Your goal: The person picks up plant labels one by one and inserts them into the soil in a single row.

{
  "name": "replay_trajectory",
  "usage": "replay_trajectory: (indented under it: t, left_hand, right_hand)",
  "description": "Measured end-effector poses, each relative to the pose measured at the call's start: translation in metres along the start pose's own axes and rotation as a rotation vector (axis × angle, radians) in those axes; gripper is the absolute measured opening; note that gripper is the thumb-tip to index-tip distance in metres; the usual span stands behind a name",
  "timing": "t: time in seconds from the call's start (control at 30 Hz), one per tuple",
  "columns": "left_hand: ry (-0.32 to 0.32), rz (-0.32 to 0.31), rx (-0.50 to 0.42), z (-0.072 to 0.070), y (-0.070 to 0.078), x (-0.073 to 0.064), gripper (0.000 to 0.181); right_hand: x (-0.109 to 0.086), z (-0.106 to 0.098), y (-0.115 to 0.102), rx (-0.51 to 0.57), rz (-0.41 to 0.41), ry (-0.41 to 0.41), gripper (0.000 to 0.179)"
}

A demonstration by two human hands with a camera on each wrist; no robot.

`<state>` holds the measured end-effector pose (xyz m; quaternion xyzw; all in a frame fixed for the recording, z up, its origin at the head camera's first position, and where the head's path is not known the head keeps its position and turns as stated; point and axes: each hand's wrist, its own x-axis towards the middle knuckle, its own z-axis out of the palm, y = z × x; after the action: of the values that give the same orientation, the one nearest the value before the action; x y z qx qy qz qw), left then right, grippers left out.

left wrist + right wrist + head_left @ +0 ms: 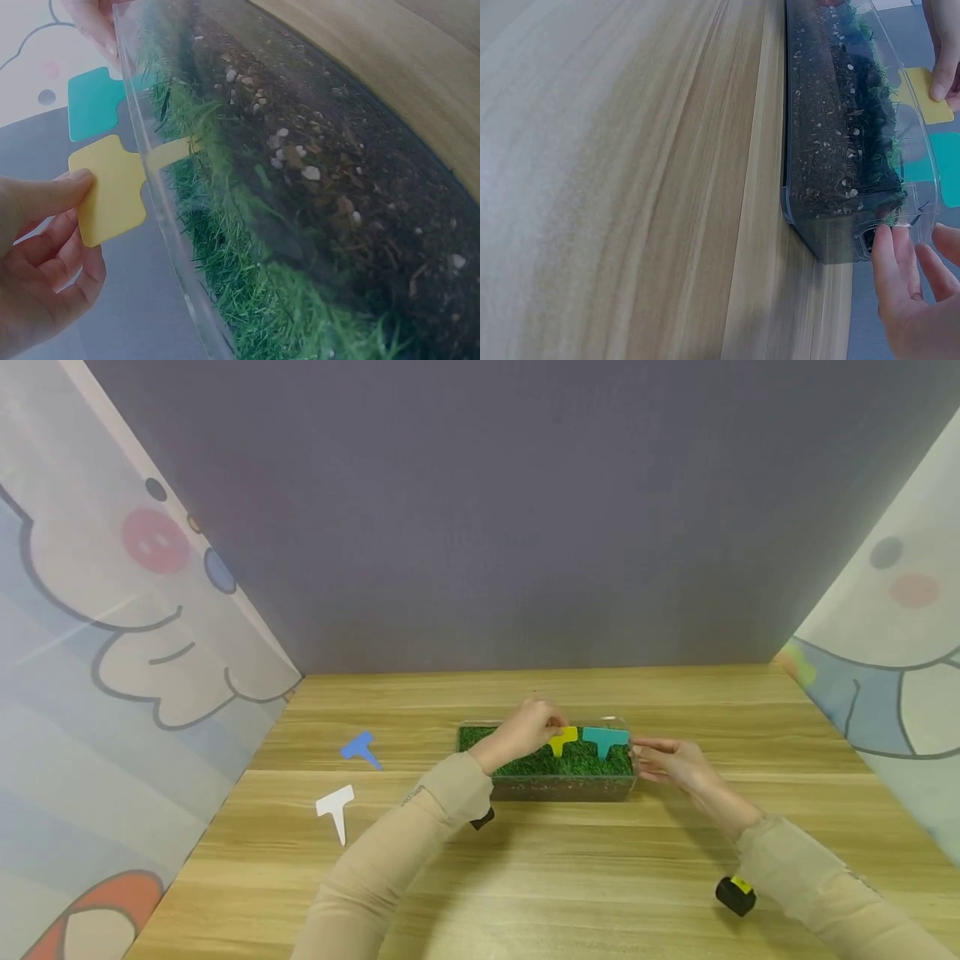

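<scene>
While left hand [529,727] pinches yellow tag [112,196], right hand [678,764] touches planter end [829,236].

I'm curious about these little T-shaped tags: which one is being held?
The yellow tag, pinched by the left fingers. The teal tag stands in the grass beside it, unheld; the blue tag and white tag lie on the table.

Booth-like workspace, cartoon-printed panels [67,718], wooden tabletop [592,885]
</scene>
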<state>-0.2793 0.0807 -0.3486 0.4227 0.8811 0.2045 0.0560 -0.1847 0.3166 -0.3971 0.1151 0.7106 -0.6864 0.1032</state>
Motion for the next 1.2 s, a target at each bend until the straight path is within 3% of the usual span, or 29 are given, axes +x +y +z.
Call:
replay_trajectory:
  t: [0.27,1.2]
  left_hand:
    - [-0.020,-0.012,-0.003,0.001,0.006,0.002,0.017]
    - [-0.024,-0.004,-0.040,0.004,0.007,0.004,0.021]
  right_hand:
    - [-0.010,0.008,-0.013,-0.002,-0.004,0.012,0.047]
    - [-0.009,0.007,-0.010,0.006,-0.008,0.011,0.044]
